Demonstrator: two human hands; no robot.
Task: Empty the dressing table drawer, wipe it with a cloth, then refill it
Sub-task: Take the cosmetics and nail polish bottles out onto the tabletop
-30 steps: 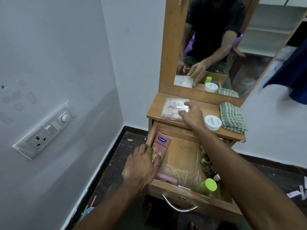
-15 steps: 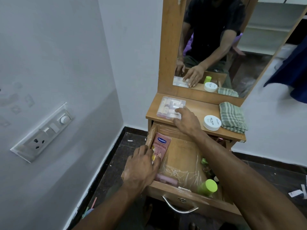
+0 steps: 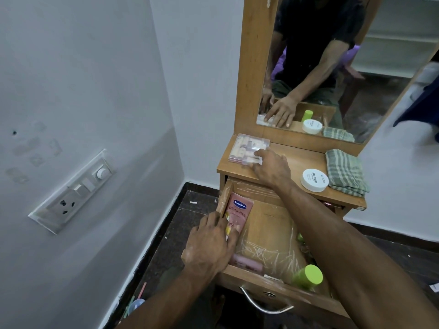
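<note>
Clear plastic case (image 3: 248, 149) at frame centre sits under my right hand (image 3: 270, 168), fingers flat on it, while my left hand (image 3: 210, 245) grips the pink tube (image 3: 237, 216) in the drawer (image 3: 268, 229).

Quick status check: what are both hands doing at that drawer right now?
Right hand resting on clear box on top. Left hand gripping pink Vaseline tube in drawer. Green-capped bottle not yet removed.

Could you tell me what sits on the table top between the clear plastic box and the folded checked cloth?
In the head view, the right hand rests at the clear plastic box, then bare table top, then a white round jar beside the checked cloth.
</note>
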